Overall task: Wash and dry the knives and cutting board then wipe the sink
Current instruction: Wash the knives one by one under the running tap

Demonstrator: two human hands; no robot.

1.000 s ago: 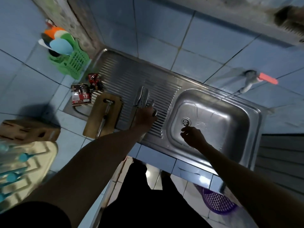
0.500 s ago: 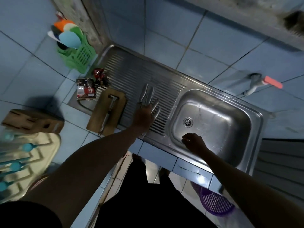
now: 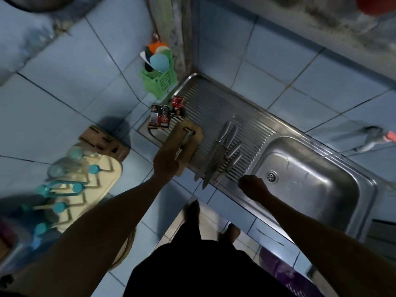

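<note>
The left hand point(image 3: 166, 166) sits on the near end of the wooden cutting board point(image 3: 180, 146), and it looks like it is taking hold, but I cannot tell if the fingers grip it. A metal tool point(image 3: 184, 142) lies on the flat brown board. Beside it, about 4 shiny steel knives point(image 3: 220, 155) lie on the ridged drainboard point(image 3: 205, 103). The right hand point(image 3: 251, 185) is curled into a fist at the edge of the smooth steel sink point(image 3: 310, 179), holding nothing I can see. Washing seems to be just starting. Next, the board should go to the sink.
</note>
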